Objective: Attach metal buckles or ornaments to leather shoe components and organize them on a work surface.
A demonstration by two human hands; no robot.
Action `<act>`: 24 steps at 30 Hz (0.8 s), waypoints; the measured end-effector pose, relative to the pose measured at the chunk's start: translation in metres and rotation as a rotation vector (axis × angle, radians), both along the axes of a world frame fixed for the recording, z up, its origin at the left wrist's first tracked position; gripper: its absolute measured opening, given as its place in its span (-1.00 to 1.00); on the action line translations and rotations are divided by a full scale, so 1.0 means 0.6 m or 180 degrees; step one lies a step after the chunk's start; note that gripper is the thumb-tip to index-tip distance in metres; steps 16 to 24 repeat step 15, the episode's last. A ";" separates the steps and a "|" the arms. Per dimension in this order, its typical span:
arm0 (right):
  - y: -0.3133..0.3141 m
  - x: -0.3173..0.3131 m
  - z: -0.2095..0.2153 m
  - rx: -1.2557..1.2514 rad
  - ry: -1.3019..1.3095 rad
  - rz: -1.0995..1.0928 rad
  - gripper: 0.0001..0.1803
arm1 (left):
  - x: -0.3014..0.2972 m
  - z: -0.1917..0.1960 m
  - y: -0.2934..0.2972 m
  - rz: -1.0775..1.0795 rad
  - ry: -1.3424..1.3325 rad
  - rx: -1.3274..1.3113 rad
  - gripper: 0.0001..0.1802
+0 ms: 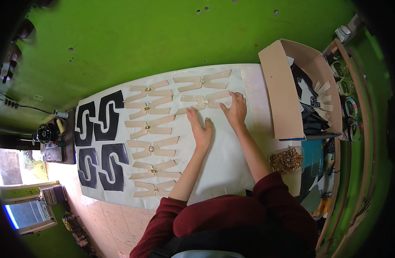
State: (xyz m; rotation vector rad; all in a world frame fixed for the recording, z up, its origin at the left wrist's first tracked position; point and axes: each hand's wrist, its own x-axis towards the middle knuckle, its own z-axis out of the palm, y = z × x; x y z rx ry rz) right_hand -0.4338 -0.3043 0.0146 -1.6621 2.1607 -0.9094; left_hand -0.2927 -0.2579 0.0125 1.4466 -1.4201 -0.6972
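Note:
Both hands are at a beige, crocodile-textured, X-shaped strap piece with a silvery ornament at its middle, lying on the white-covered table. At its right end my right hand holds the tips of the straps between thumb and fingers. My left hand is by the lower left strap, fingers stretched and thumb spread away, with nothing visible in it. Just beyond lies a similar beige strap piece. Left of my hands runs a column of several more, among them a beige strap piece, with gold or silvery ornaments.
Black panels with S-shaped cut-outs lie at the table's left. An open cardboard box of dark and beige scraps stands at the right, near a heap of gold-coloured metal pieces. A sewing machine is far left. A green wall rises behind.

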 end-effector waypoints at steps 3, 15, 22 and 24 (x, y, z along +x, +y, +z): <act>0.003 0.006 0.005 -0.0099 0.0421 0.0236 -0.41 | 0.011 -0.003 -0.035 -0.0409 -0.1058 0.0029 -0.35; -0.003 -0.002 -0.050 -0.0087 0.1104 0.0950 -0.43 | 0.004 -0.044 -0.086 -0.0345 -0.2437 0.0413 -0.42; -0.003 -0.002 -0.050 -0.0087 0.1104 0.0950 -0.43 | 0.004 -0.044 -0.086 -0.0345 -0.2437 0.0413 -0.42; -0.003 -0.002 -0.050 -0.0087 0.1104 0.0950 -0.43 | 0.004 -0.044 -0.086 -0.0345 -0.2437 0.0413 -0.42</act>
